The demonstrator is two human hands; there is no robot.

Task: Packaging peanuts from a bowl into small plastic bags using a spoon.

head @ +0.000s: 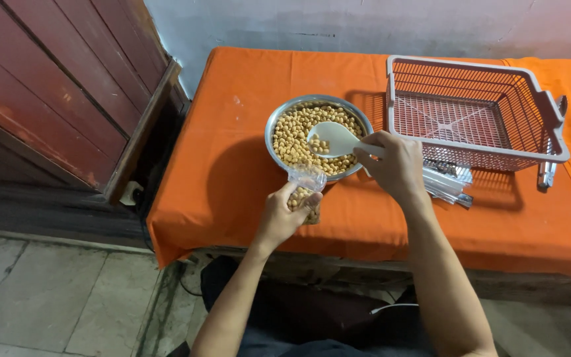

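Left hand (284,215) clenched around a small clear plastic bag (306,182), partly filled with pale yellow beans, held upright just in front of the steel bowl (279,120), mouth open toward the rim. Right hand (396,165) gripping the handle of a white spoon (334,139), fingers (368,153) curled tight round it, scoop resting over the heap of beans (299,135) in the bowl. Bowl sitting toward the left half of a desk draped in an orange cloth (232,172). Just right of the bowl, a pale pink plastic basket (543,112) with mesh walls, standing close behind the right wrist. Tucked under the basket's near edge and touching the right hand's far side, a small stack of flat clear bags (447,185). At far left, a dark red wooden door (47,86); below, grey floor tiles (47,291). Behind the desk, a whitish wall (365,23).
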